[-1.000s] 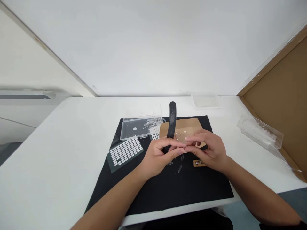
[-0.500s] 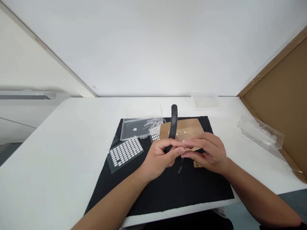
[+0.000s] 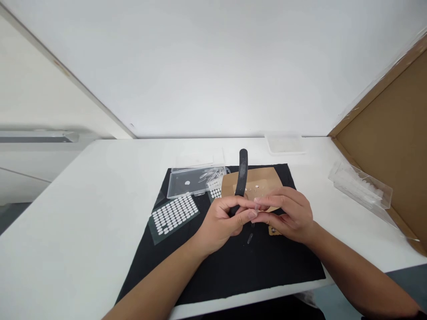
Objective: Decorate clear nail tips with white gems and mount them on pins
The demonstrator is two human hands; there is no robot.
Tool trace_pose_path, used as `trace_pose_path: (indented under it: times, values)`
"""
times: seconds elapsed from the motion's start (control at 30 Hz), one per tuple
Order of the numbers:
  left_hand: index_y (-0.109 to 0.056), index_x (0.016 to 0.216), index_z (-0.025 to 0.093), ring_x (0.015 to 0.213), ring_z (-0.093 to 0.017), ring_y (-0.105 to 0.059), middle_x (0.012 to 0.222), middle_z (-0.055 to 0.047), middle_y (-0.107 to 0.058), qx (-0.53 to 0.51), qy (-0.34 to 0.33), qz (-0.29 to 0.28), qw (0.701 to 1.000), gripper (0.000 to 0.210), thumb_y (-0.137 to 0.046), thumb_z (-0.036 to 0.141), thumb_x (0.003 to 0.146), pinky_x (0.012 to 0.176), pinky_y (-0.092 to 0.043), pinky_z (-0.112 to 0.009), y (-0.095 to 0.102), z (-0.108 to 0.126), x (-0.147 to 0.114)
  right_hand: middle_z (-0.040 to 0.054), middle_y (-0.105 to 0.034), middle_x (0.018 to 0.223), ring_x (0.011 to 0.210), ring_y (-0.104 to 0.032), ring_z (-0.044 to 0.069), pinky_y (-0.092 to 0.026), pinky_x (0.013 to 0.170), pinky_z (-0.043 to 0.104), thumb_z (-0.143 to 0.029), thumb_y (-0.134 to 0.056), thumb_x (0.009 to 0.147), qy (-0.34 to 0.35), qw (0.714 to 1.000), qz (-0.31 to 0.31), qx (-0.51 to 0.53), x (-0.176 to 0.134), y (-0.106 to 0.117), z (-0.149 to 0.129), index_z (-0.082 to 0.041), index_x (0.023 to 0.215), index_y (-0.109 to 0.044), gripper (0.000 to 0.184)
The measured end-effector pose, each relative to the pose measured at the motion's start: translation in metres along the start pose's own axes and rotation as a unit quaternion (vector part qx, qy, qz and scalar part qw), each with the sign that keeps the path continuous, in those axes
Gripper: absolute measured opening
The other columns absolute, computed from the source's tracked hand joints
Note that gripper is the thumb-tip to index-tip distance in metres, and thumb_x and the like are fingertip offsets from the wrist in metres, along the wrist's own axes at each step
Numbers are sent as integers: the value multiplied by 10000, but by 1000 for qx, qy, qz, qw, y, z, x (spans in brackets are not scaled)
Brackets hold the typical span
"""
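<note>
The forearms (image 3: 360, 266) are bare, the sleeve (image 3: 420, 315) and lap clothing (image 3: 280, 311) black.

Two bare forearms (image 3: 160, 278), mine, converging; my left hand (image 3: 218, 222) pinching; my right hand (image 3: 292, 214) curled, palm inward; fingertips close together.

A white table (image 3: 76, 231) is partly covered by a black cloth (image 3: 250, 275) — clear tray (image 3: 285, 145) behind, clear box (image 3: 362, 184) at right.

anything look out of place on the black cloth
A small clear piece lies loose near the middle of the black cloth, which looks odd because similar-looking pieces are heaped in the clear case.
</note>
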State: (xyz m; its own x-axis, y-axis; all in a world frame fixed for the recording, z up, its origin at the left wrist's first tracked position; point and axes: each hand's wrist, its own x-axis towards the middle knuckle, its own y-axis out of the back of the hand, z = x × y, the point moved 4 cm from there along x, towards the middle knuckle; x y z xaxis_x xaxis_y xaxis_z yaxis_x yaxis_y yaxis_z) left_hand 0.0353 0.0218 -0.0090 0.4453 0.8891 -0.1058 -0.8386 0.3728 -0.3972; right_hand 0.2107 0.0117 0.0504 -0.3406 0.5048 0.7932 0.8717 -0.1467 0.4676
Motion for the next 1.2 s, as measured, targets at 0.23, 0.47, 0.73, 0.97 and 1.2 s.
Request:
trace_pose_path:
  times: [0.23, 0.47, 0.73, 0.97, 1.2]
  values:
    - [-831, 949, 180, 421, -9, -293, 563, 87, -391, -6, 13, -15, 1000, 324, -907, 461, 808, 392, -219, -147, 1, -2, 0, 17, -813, 941, 830, -774, 141, -645, 759, 265, -273, -845, 926, 8, 1000, 8, 11, -1, 1, -1, -217, 1242, -716, 346]
    - [-806, 928, 174, 420, -5, -317, 596, 80, -428, -17, 27, -20, 999, 337, -912, 468, 801, 390, -241, -144, -1, 0, -1, -7, -810, 909, 792, -770, 138, -649, 715, 256, -276, -816, 955, 9, 1000, 4, 26, 1, 0, -3, -256, 1280, -695, 348]
    - [-801, 931, 164, 419, 3, -299, 620, 83, -421, -30, 12, 0, 999, 338, -923, 445, 787, 382, -224, -141, 3, 0, 1, -6, -789, 872, 766, -753, 130, -630, 710, 244, -328, -844, 929, 8, 1000, 1, 27, 0, 1, -3, -231, 1237, -693, 356]
    - [-803, 946, 164, 442, -11, -248, 571, 103, -339, 6, -54, 104, 993, 351, -905, 469, 805, 393, -236, -141, 18, 20, 5, 12, -750, 894, 762, -707, 139, -518, 652, 254, -415, -799, 950, 38, 988, -142, -42, -3, -3, 2, -215, 1080, -698, 259]
    - [-807, 958, 175, 479, -23, -258, 624, 95, -317, 33, -96, 175, 979, 329, -910, 444, 801, 397, -271, -143, 32, 25, 8, -7, -699, 870, 724, -631, 138, -381, 631, 282, -366, -761, 942, 10, 956, -285, -63, -15, -13, 6, -200, 1016, -692, 195]
